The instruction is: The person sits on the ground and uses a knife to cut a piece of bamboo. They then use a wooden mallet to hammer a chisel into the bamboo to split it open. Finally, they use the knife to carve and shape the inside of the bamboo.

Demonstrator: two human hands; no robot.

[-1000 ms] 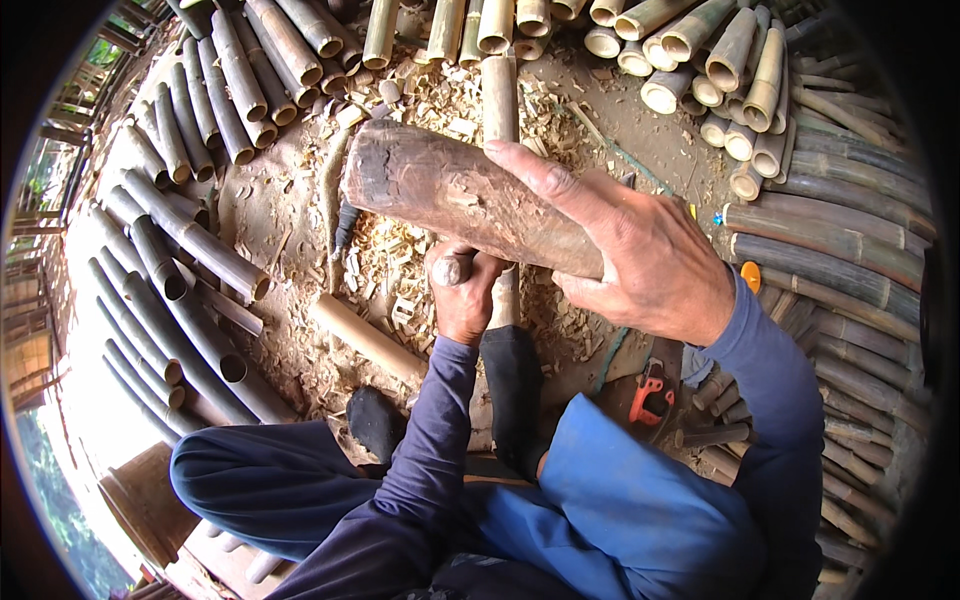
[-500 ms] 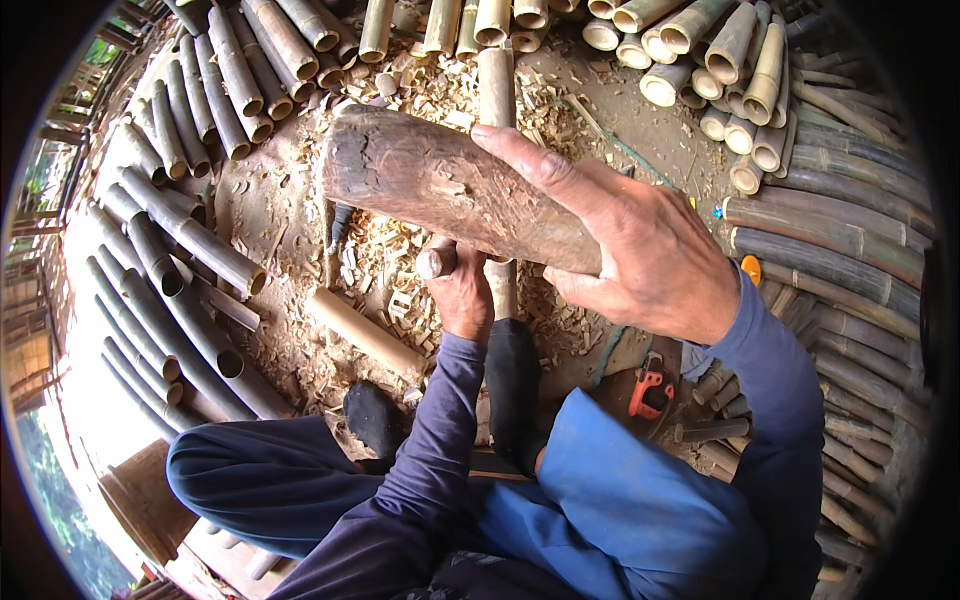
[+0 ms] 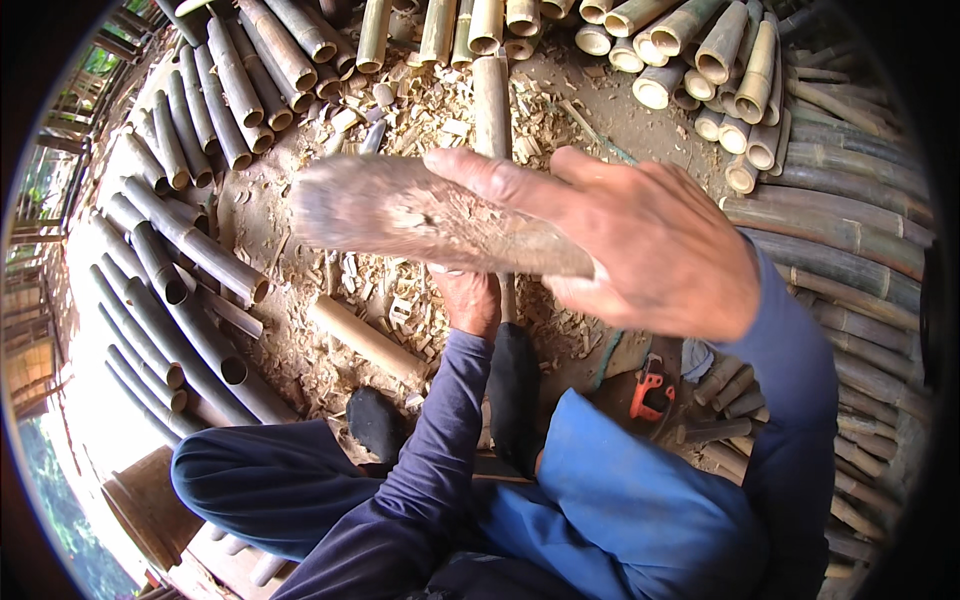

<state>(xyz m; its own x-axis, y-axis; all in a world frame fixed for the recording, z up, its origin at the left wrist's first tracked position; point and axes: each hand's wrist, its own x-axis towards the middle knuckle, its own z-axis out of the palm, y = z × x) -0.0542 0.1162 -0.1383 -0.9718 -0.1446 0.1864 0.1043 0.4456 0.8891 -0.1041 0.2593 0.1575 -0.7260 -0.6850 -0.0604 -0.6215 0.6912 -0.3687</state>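
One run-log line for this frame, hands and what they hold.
right hand: grips raised wooden club, motion-blurred | left hand: holds upright bamboo pole under it | ground: bamboo chips, cut bamboo tubes around

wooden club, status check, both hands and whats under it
Right hand gripping wooden club, raised and blurred. Left hand below it, closed on a tool, mostly hidden. Bamboo pole lies beneath; nothing between.

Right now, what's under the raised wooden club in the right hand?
Beneath the wooden club, gripped by the right hand, the left hand holds something hidden by the club. A bamboo piece and wood chips show around it.
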